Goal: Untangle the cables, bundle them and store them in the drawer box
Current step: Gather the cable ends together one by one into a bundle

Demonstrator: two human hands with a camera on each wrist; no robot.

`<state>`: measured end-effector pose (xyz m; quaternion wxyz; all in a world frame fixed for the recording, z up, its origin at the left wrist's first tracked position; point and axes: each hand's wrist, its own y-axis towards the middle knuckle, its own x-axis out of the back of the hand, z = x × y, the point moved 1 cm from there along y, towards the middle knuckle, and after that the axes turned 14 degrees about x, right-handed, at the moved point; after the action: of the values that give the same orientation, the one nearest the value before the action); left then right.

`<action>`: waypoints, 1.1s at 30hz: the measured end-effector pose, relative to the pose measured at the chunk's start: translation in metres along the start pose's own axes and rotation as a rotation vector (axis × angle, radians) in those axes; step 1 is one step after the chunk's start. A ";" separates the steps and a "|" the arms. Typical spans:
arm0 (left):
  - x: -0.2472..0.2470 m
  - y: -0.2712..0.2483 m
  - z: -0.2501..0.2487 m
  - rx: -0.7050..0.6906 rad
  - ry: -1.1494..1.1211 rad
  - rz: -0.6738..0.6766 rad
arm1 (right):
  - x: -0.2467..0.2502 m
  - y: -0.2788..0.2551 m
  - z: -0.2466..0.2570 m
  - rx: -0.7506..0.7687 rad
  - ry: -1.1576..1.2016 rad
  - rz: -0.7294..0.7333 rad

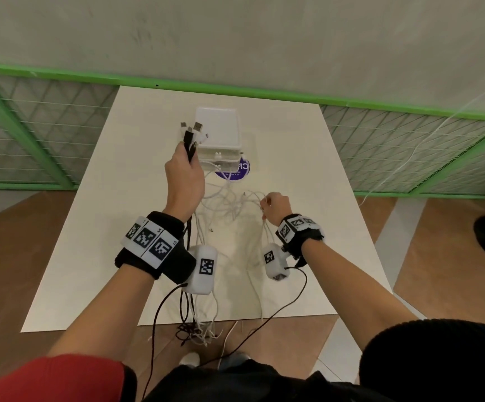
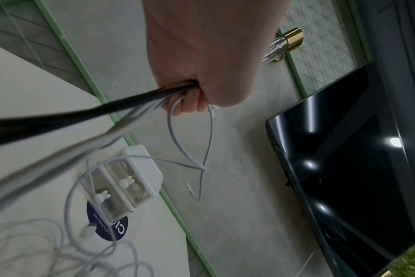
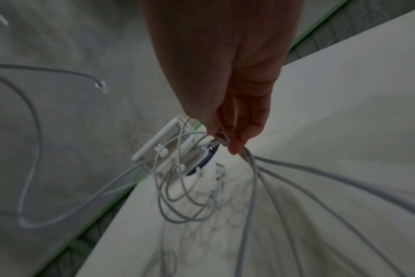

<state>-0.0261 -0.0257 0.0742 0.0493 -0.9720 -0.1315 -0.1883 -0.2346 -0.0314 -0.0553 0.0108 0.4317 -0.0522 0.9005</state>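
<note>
Cables (image 1: 229, 203), white ones mostly with a couple of black, sprawl in a loose tangle over the middle of the table (image 1: 96, 227), and long strands run toward the near edge and hang off it, ending in a knotted clump (image 1: 194, 333) below that edge. The table is a pale rectangular top set against a green-framed mesh fence (image 1: 46, 134) along its far edge. The drawer box (image 1: 218, 130), white with clear drawer fronts and small white rabbit-shaped knobs (image 2: 101, 196), stands near the middle of the far edge, partly on a round dark-blue sticker (image 1: 242, 169). In the left wrist view the lower drawer juts out a little beyond the upper one, and white cable loops lie across its front.

The left hand (image 1: 184, 181) is raised over the table just in front of the box, its fingers curled tight round a bunch of black and white cables whose plug ends (image 1: 192, 129) stick up above the fist. The right hand (image 1: 277, 206) is lower, over the right side of the tangle, thumb and fingertips (image 3: 236, 148) pinching several white strands that loop down to the table. Both wrists carry black bands with white marker blocks (image 1: 148, 239).
</note>
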 end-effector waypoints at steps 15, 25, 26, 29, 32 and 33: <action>0.018 0.001 -0.001 -0.004 -0.022 -0.091 | 0.085 0.050 0.090 0.367 0.478 -0.535; 0.012 -0.011 -0.005 -0.053 -0.025 -0.023 | 0.006 -0.001 0.020 0.210 0.055 0.091; 0.011 -0.012 -0.005 -0.057 -0.022 -0.010 | 0.007 -0.004 0.021 0.233 0.050 0.103; 0.010 -0.015 -0.006 -0.057 -0.026 0.061 | 0.020 -0.009 0.028 0.281 0.014 -0.010; 0.011 -0.018 -0.008 -0.055 -0.031 0.186 | 0.039 -0.025 0.057 0.387 0.244 -0.325; 0.012 -0.019 -0.009 -0.058 -0.040 0.231 | 0.045 -0.032 0.071 0.436 0.365 -0.395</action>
<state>-0.0242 -0.0058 0.0882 0.0398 -0.9853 -0.0142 -0.1658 -0.2060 -0.0080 0.0267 0.1016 0.2574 0.2287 0.9334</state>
